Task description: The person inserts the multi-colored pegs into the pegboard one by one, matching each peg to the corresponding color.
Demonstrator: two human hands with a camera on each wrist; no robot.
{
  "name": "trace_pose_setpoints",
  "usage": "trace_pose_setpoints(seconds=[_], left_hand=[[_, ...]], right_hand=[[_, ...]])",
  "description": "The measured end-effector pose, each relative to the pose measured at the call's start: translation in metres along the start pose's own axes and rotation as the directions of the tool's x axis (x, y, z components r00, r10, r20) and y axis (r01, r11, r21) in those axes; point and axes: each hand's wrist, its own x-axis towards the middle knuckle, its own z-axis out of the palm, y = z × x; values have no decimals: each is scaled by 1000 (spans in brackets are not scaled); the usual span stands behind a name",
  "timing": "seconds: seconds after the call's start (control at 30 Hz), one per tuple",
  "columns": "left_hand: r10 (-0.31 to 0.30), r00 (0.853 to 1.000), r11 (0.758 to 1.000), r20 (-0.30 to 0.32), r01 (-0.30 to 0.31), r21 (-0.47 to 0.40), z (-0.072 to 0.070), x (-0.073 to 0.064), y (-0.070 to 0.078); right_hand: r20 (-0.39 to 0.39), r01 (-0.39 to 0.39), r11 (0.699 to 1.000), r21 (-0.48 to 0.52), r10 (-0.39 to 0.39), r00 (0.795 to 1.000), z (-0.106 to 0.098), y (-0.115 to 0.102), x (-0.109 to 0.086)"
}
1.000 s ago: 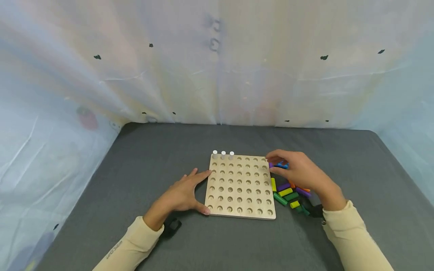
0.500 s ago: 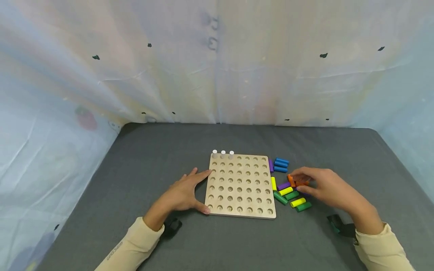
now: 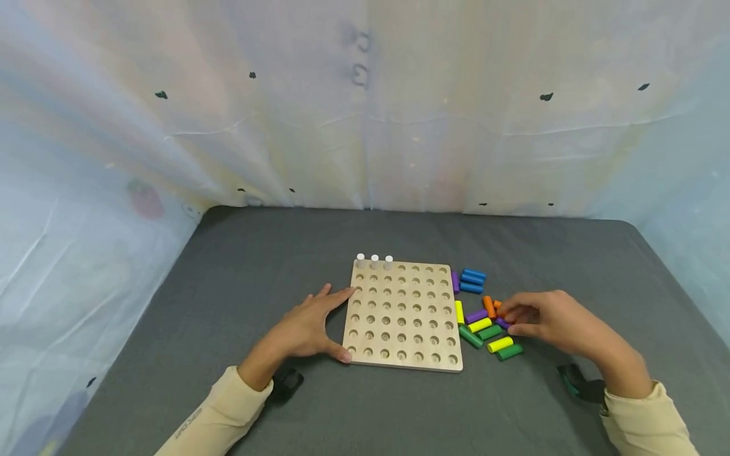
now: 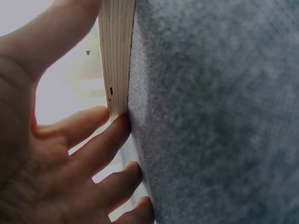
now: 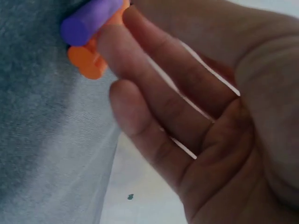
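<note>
A square wooden pegboard (image 3: 402, 310) with rows of round holes lies on the table. Its far left corner holds three upright white pegs (image 3: 374, 261). My left hand (image 3: 302, 324) is spread against the board's left edge, thumb at the near corner; the left wrist view shows fingertips beside the layered wood edge (image 4: 117, 60). My right hand (image 3: 550, 322) is over the loose pegs, thumb and fingers apart in the head view. Its fingertips touch or nearly touch a purple peg (image 5: 88, 23) and orange pegs (image 5: 88, 60). The thumb's tip is out of the right wrist view.
Right of the board lie three blue pegs (image 3: 473, 278), several yellow pegs (image 3: 500, 344), green pegs (image 3: 471, 336) and purple pegs (image 3: 476, 316). A grey cloth covers the table (image 3: 274, 253). Pale sheeting (image 3: 422, 107) hangs behind and at both sides.
My right hand has moved from the board's far right corner, near the blue pegs, toward the orange and purple pegs, uncovering the blue ones. My left hand has stayed at the board's edge.
</note>
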Motion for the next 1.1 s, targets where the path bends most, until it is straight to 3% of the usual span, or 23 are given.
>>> trace_pose_setpoints(seconds=[0.73, 1.1], left_hand=[[0, 1000, 1000, -29, 1, 21, 0, -1, 0], [-8, 1000, 1000, -23, 9, 12, 0, -3, 2]], right_hand=[[45, 7, 999, -47, -5, 999, 12, 6, 6], [18, 9, 996, -84, -8, 1000, 15, 4, 8]])
